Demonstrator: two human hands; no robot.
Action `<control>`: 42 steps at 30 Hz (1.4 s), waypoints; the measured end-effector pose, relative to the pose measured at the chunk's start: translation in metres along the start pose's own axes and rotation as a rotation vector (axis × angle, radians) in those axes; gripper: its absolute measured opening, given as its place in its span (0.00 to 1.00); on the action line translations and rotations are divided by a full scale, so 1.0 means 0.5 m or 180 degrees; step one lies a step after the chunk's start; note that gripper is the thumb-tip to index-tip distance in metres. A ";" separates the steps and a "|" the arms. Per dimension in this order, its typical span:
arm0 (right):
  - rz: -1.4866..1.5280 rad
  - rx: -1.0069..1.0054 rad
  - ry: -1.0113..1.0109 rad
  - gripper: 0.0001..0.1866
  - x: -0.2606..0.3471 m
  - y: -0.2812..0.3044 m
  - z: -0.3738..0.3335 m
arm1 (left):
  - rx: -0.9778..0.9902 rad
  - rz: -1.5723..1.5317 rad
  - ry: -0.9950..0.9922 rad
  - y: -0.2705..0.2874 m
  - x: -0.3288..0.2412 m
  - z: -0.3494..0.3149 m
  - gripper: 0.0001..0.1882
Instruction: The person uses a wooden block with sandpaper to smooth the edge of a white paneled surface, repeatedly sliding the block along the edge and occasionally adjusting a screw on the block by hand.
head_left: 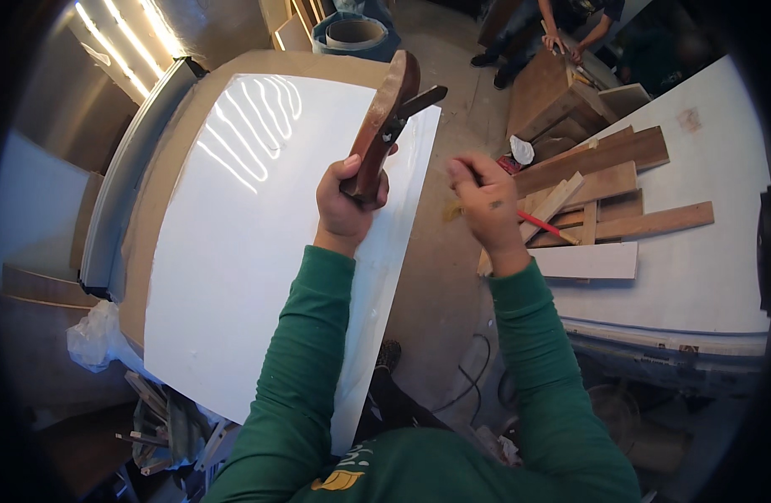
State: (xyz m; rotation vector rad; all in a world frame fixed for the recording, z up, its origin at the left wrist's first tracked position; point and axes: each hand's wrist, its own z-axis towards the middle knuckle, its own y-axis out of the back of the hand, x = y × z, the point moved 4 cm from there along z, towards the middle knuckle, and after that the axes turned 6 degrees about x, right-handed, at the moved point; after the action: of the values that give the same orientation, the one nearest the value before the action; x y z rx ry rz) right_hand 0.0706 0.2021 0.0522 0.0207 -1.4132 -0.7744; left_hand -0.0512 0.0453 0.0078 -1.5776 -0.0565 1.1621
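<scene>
Left hand (343, 205) closed around the near end of a wooden hand plane (377, 134), thumb lying along its body — a firm hold, we judge. Right hand (490, 201) is raised apart from it, fingers curled inward and slightly blurred; we cannot tell whether they enclose anything small. We find the plane held above the white sheet (234, 277), towards its far right corner. Progress: no cutting stroke under way, since the tool appears lifted clear of the work; how much is finished or left, we cannot judge from this view. Materials: plane body reddish-brown, smooth, elongated, rounded at the far end; a dark flat blade (423, 101) juts out aslant. Sheet glossy, reflecting light in wavy lines. Along the left edge of the right-hand table (721, 272) we note wood offcuts (654, 220) — flat, straight-sided, brown, some overlapping — and a thin red stick (549, 226), perhaps a pencil.
</scene>
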 end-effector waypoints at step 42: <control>-0.1821 -0.0136 0.1547 0.07 0.127 -0.025 0.025 | 0.0168 0.3988 -0.1016 -0.029 0.003 -0.022 0.36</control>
State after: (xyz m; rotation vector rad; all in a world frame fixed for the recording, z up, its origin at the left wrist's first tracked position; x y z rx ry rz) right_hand 0.0510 0.1667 0.1041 0.5645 -0.9234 -1.1749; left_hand -0.0353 0.0436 0.0171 -1.3081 0.8535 2.3241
